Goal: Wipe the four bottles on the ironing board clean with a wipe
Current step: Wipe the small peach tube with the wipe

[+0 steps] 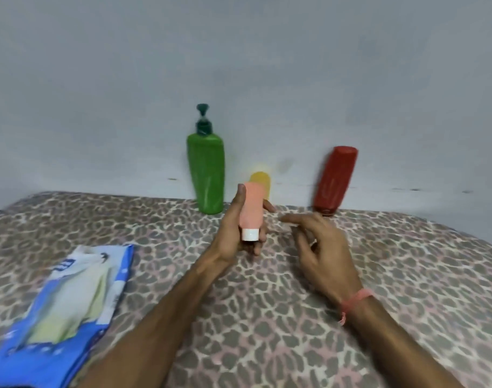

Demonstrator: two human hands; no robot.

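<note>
Here, the left hand (240, 231) grips a pink tube (251, 211) with a white cap (250, 234), held cap-down above the ironing board (267, 317), thumb on its left side and fingers curled behind it. The right hand (320, 247) hovers just beside it, fingers loosely bent, index finger extended towards the tube; whether it holds anything cannot be told. A pink thread (354, 301) circles the right wrist. Against the wall (239, 65) stand a green pump bottle (207, 172), a yellow bottle (263, 182) partly hidden behind the tube, and a red bottle (334, 180) leaning left. A blue wipes packet (68, 301) lies at the board's left.
</note>
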